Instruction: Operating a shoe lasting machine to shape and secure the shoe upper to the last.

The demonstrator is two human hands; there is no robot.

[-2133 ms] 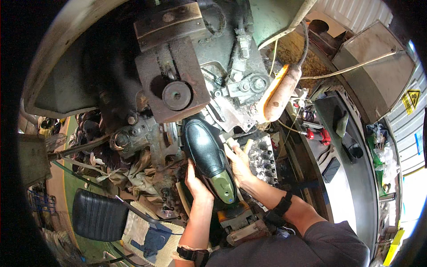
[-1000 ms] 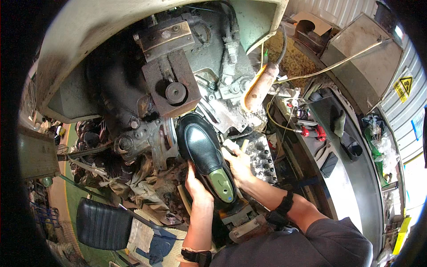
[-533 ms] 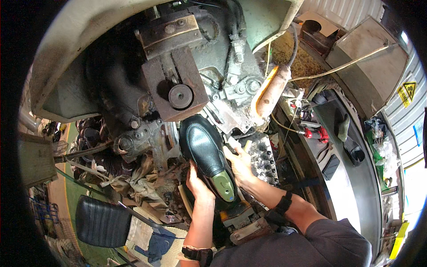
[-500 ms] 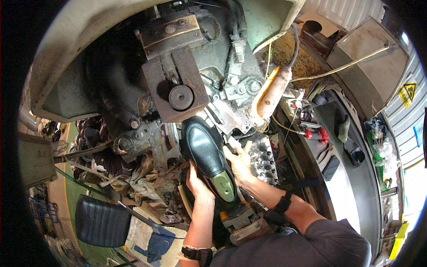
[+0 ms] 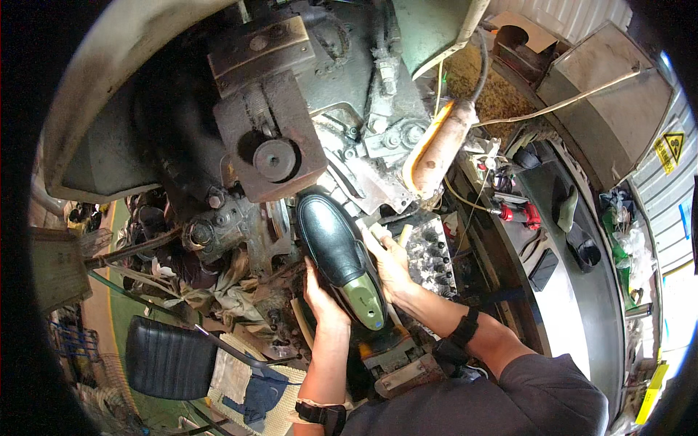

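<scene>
A black shoe upper (image 5: 331, 232) is enclosing a green last (image 5: 362, 301), which is showing at the heel end. The shoe is resting between the two hands: the left hand (image 5: 324, 304) is cupping its left side, and the right hand (image 5: 389, 265) is gripping its right side, with some fingers being hidden underneath. The toe is pointing toward the machine, just below the lower edge of a brown metal block (image 5: 243, 120) bearing a round knob (image 5: 275, 160). The block is overhanging the space beyond the toe. A lamp (image 5: 442, 149) is hanging near the right hand, glowing orange inside. Farther right, a red tool (image 5: 520, 213) and a dark rectangular object (image 5: 542, 271) are lying near the bench's (image 5: 567, 330) left edge. A black-backed chair (image 5: 171, 357) is standing at lower left.
</scene>
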